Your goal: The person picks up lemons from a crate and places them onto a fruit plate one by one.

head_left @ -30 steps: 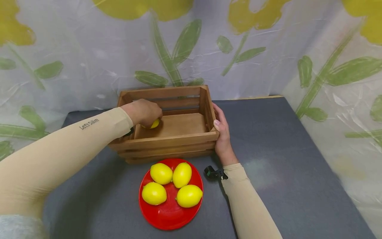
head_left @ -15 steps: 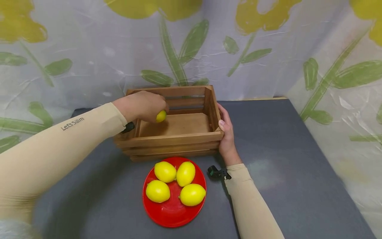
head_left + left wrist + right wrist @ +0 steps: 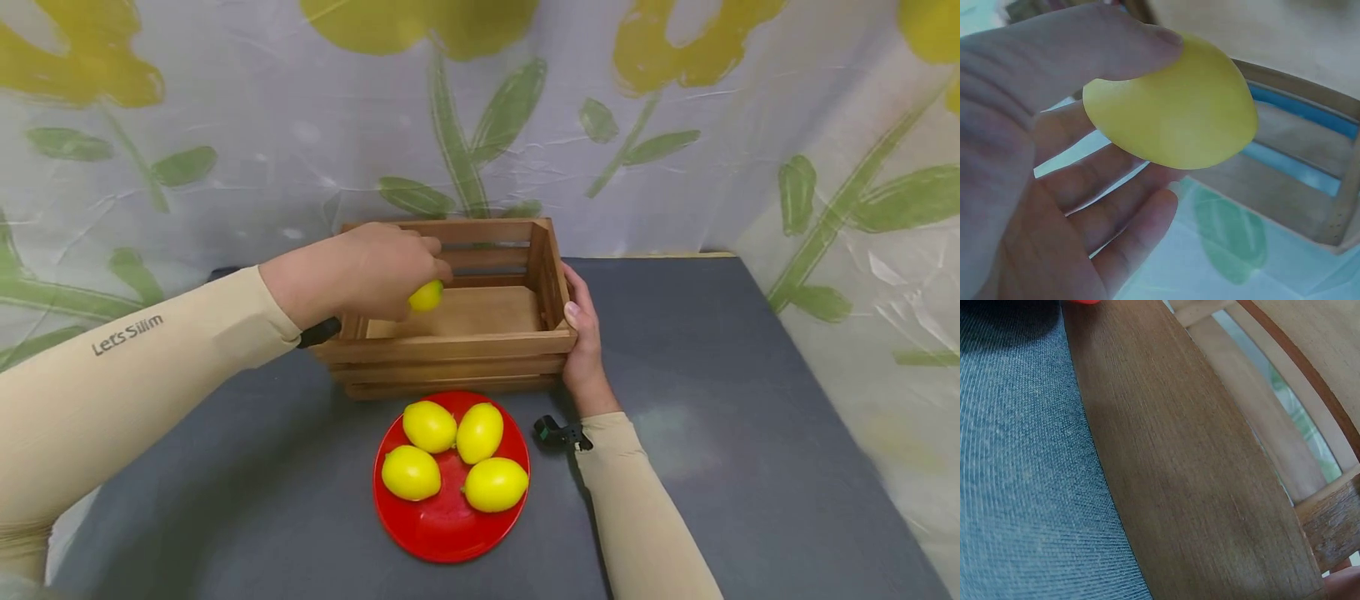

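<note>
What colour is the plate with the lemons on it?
The plate is bright red, clearest in the head view.

Even, soft, bright light fills the head view, leaving only faint shadows on the grey cloth-covered table (image 3: 712,350) beside the brown slatted wooden crate (image 3: 450,354). The backdrop bows at the edges. The left wrist view is washed-out, hazy and soft; the right wrist view is sharper.

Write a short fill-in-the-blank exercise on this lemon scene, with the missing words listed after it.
1. The left hand holds a ____ lemon above the wooden crate.
2. The red plate carries ____ lemons.
3. The right hand grips the crate's ____ end.
4. The plate lies on the grey table in ____ of the crate.

Missing words: yellow; four; right; front
</note>
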Motion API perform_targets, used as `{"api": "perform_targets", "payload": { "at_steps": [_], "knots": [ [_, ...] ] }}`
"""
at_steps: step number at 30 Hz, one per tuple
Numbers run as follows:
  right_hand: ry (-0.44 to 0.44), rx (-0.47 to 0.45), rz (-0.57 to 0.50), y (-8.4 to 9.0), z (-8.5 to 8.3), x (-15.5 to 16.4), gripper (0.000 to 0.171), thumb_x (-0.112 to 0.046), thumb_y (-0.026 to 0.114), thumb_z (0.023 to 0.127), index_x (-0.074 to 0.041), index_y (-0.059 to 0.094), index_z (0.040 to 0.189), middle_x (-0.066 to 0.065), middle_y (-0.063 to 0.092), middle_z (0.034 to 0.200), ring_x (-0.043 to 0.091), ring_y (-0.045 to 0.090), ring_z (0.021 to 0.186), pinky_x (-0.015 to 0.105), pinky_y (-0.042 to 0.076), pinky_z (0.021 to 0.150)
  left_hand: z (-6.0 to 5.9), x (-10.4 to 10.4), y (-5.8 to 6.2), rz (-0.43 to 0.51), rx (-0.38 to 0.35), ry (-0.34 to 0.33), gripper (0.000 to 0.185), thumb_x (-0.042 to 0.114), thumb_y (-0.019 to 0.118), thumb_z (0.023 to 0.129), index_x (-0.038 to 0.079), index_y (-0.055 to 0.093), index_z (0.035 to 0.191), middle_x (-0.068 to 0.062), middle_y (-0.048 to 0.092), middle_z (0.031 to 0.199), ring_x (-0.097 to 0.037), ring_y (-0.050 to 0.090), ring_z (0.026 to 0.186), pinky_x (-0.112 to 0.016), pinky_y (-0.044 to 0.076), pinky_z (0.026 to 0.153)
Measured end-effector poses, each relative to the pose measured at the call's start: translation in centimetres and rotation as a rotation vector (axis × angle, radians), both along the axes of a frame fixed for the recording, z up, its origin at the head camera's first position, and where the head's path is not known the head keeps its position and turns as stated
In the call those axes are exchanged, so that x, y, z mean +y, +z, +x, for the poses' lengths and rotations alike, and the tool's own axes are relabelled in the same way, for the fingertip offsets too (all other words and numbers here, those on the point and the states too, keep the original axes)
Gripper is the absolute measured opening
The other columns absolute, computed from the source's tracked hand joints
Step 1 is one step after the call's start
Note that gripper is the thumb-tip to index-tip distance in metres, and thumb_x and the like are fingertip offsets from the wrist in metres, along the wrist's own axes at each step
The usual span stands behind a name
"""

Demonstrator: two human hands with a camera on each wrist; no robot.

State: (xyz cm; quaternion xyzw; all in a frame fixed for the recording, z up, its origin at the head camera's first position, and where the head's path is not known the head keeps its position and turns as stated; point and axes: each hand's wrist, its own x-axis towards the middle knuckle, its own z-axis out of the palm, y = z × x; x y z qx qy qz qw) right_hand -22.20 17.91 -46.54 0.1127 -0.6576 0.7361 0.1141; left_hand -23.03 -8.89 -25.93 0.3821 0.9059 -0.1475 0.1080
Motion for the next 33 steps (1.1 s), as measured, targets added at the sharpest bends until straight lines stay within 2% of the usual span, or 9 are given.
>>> {"api": "perform_targets", "payload": {
  "at_steps": [5, 9, 14, 19, 24, 28, 33],
  "knots": [
    [0.008, 0.001, -0.007, -0.1, -0.1, 0.1, 0.076, -0.048, 0.043, 0.092, -0.025, 0.044, 0.164, 0.003, 0.043, 0.165, 0.030, 0.044, 0.142, 0.054, 0.032, 0.117, 1.8, 0.5, 1.2, 0.020, 0.034, -0.036, 0.053, 0.019, 0.089, 0.086, 0.016, 0.071, 0.136, -0.011, 0.070, 0.125, -0.032, 0.067, 0.109, -0.051, 0.060, 0.098],
    [0.010, 0.002, -0.014, -0.1, -0.1, 0.1, 0.075, -0.048, 0.043, 0.092, -0.026, 0.045, 0.164, 0.002, 0.043, 0.164, 0.030, 0.043, 0.141, 0.053, 0.033, 0.116, 3.8, 1.0, 1.9, 0.027, 0.056, -0.075, 0.052, 0.023, 0.088, 0.089, 0.015, 0.071, 0.137, -0.011, 0.070, 0.125, -0.032, 0.067, 0.111, -0.049, 0.058, 0.101],
    [0.012, -0.003, -0.013, 0.0, -0.1, 0.0, 0.076, -0.049, 0.043, 0.092, -0.027, 0.044, 0.164, 0.003, 0.043, 0.164, 0.033, 0.042, 0.143, 0.054, 0.032, 0.117, 6.6, 1.3, 1.6, 0.066, 0.077, -0.129, 0.049, 0.024, 0.088, 0.086, 0.012, 0.072, 0.131, -0.009, 0.069, 0.119, -0.029, 0.066, 0.107, -0.045, 0.059, 0.099],
    [0.009, -0.009, -0.029, 0.2, -0.1, -0.1, 0.078, -0.050, 0.043, 0.091, -0.026, 0.044, 0.164, 0.003, 0.043, 0.164, 0.032, 0.042, 0.143, 0.051, 0.032, 0.116, 9.0, 1.6, 0.9, 0.048, 0.074, -0.187, 0.052, 0.024, 0.087, 0.087, 0.012, 0.070, 0.135, -0.009, 0.068, 0.124, -0.029, 0.065, 0.112, -0.043, 0.057, 0.102],
    [0.005, -0.014, -0.023, 0.4, 0.0, 0.0, 0.077, -0.051, 0.043, 0.091, -0.028, 0.045, 0.164, 0.001, 0.043, 0.164, 0.031, 0.042, 0.143, 0.049, 0.032, 0.116, 11.0, 1.9, -0.4, 0.023, 0.029, -0.236, 0.056, 0.029, 0.087, 0.089, 0.015, 0.068, 0.140, -0.009, 0.068, 0.131, -0.028, 0.063, 0.120, -0.043, 0.055, 0.109],
    [0.008, -0.017, -0.013, 0.4, 0.1, 0.0, 0.075, -0.051, 0.042, 0.092, -0.030, 0.045, 0.163, -0.001, 0.043, 0.165, 0.032, 0.041, 0.145, 0.051, 0.032, 0.116, 12.6, 1.9, -2.3, 0.051, -0.020, -0.265, 0.060, 0.031, 0.090, 0.086, 0.018, 0.069, 0.140, -0.006, 0.068, 0.130, -0.024, 0.062, 0.117, -0.040, 0.055, 0.108],
    [0.013, -0.020, -0.016, 0.3, 0.1, -0.1, 0.074, -0.051, 0.043, 0.093, -0.030, 0.045, 0.164, -0.002, 0.043, 0.165, 0.030, 0.042, 0.145, 0.052, 0.032, 0.117, 14.3, 1.7, -5.0, 0.106, -0.026, -0.305, 0.056, 0.033, 0.092, 0.084, 0.020, 0.072, 0.135, -0.004, 0.070, 0.124, -0.021, 0.061, 0.108, -0.037, 0.057, 0.102]
  ]
}}
